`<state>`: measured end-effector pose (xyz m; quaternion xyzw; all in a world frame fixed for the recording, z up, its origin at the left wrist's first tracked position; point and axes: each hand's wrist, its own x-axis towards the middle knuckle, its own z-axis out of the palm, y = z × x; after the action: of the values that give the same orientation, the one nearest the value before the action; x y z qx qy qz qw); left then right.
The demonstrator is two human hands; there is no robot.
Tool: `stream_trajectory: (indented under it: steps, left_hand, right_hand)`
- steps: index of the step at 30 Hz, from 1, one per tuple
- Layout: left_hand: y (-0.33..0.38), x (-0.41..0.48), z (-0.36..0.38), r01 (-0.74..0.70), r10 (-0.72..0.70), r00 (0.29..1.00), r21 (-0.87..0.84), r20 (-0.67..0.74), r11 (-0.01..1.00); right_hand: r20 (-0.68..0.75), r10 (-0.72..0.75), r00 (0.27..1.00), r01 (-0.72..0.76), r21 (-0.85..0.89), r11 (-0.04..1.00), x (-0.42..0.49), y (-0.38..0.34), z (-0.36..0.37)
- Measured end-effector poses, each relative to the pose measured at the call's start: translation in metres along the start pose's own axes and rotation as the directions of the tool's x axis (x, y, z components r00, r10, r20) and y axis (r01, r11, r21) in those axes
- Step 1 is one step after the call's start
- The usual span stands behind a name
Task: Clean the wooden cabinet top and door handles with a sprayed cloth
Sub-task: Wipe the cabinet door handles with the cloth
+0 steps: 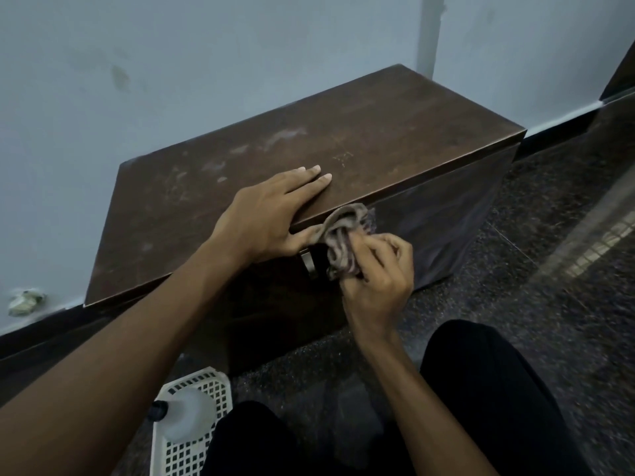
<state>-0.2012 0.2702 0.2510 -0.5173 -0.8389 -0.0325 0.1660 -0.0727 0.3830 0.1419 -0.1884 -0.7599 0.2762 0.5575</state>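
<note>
Left hand (271, 214) lies flat on the cabinet top (378, 132), at the front edge near its middle. The fingers are straight and together, and the thumb drops over the lip onto the front face. Judged a brace: it steadies the crouched body while the other hand works. Right hand (374, 273) is clamped round a bunched cloth (340, 242). The cloth is pressed to the front face just under the front edge, touching the left thumb and just right of a small handle (307, 264). The hands are close together, one flat, one gripping. Step judged: wiping at the handle; a wadded cloth gives a thick pad that can work round a small fitting. Cloth: grey-brown, soft, in ropey folds; damp or dry cannot be told. Cabinet top: dark brown wood grain, flat, square-edged, matt. Pale smears and dusty patches sit toward the back edge and the left half; whether dust or spray residue cannot be told. Handle: pale metal, narrow, upright, largely hidden by thumb and cloth; no second handle shows. On the floor (549, 269), below the front left corner, a white lattice plastic basket (192, 451) holds a translucent bottle (187, 413) with a dark cap, lying on its side. Judged kept in reach for respraying. Floor: dark speckled stone, glossy. Wall (206, 46): pale paint, blotched.
</note>
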Motion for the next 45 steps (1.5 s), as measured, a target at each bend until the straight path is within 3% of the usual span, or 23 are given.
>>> stream_trajectory:
  steps: [3, 6, 8, 10, 15, 23, 30, 34, 37, 41, 45]
  left_hand:
    - [0.002, -0.001, -0.001, 0.015, -0.015, 1.000, -0.006, -0.015, 1.000]
    - [0.002, -0.001, -0.003, 0.019, -0.019, 1.000, -0.003, -0.003, 1.000]
    - [0.002, 0.000, -0.003, 0.019, -0.019, 1.000, -0.005, 0.006, 1.000]
    - [0.002, 0.001, -0.002, 0.018, -0.018, 1.000, -0.005, 0.007, 1.000]
    - [0.001, 0.002, -0.005, 0.042, -0.040, 0.999, -0.062, 0.031, 0.997]
    - [-0.008, 0.006, -0.005, 0.032, -0.009, 0.993, -0.190, 0.120, 0.981]
    - [-0.009, 0.005, -0.006, 0.044, -0.021, 0.993, -0.198, 0.118, 0.979]
    - [-0.008, 0.005, -0.007, 0.050, -0.029, 0.993, -0.183, 0.118, 0.982]
    - [-0.007, 0.005, -0.007, 0.048, -0.030, 0.993, -0.163, 0.112, 0.985]
    - [-0.006, 0.005, -0.007, 0.042, -0.027, 0.995, -0.155, 0.100, 0.987]
    - [-0.007, 0.006, -0.008, 0.029, -0.013, 0.996, -0.189, 0.089, 0.982]
  right_hand:
    - [-0.044, 0.199, 0.979, -0.198, 0.019, 0.980, 0.016, 0.000, -0.002]
    - [-0.103, 0.461, 0.881, -0.457, 0.060, 0.887, 0.034, 0.014, -0.006]
    - [-0.083, 0.564, 0.822, -0.552, 0.131, 0.823, 0.040, 0.021, -0.008]
    - [-0.041, 0.534, 0.845, -0.526, 0.126, 0.841, 0.038, 0.013, -0.008]
    - [0.070, 0.225, 0.972, -0.232, 0.126, 0.964, 0.006, -0.023, -0.001]
    - [0.199, 0.006, 0.980, -0.020, 0.069, 0.997, -0.011, -0.014, -0.002]
    - [0.085, 0.140, 0.986, -0.150, 0.119, 0.982, 0.007, -0.015, -0.003]
    - [-0.029, 0.382, 0.924, -0.375, 0.129, 0.918, 0.038, 0.007, -0.008]
    - [-0.006, 0.500, 0.866, -0.483, 0.244, 0.841, 0.041, 0.014, -0.010]
    - [0.021, 0.469, 0.883, -0.460, 0.237, 0.856, 0.035, 0.003, -0.009]
    - [0.080, 0.271, 0.959, -0.281, 0.183, 0.942, 0.022, -0.017, -0.006]
